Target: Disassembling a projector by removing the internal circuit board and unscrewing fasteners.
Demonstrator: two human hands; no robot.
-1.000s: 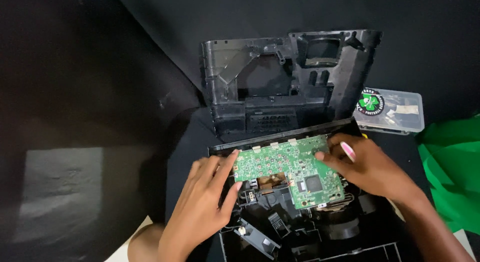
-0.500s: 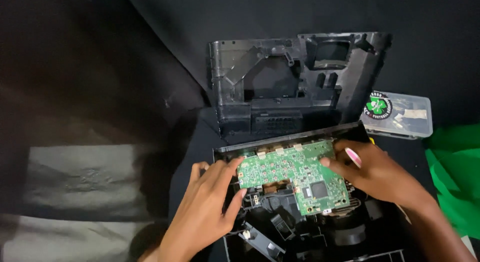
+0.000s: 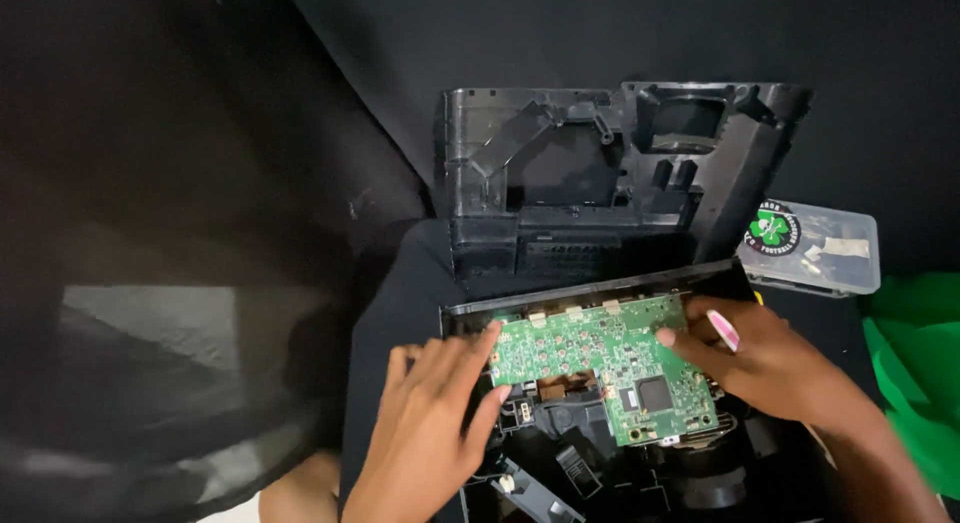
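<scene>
A green circuit board [image 3: 600,368] lies tilted on top of an opened black device chassis [image 3: 590,463]. My left hand [image 3: 430,433] grips the board's left edge, fingertips at its upper left corner. On the board's right edge rests my right hand [image 3: 770,368], fingers pinching it; a pink and white pen-like tool [image 3: 723,330] is tucked in that hand. A black chip sits on the board near its lower right.
The removed black plastic cover [image 3: 600,173] leans upright behind the chassis. A clear lidded plastic box [image 3: 815,248] with a round green sticker stands at right. Green cloth [image 3: 920,373] lies at the right edge. Black cloth covers the surface; a pale patch shows at left.
The board has tipped slightly with both hands still on its edges. The view has shifted so everything sits further right and lower in the frame.
</scene>
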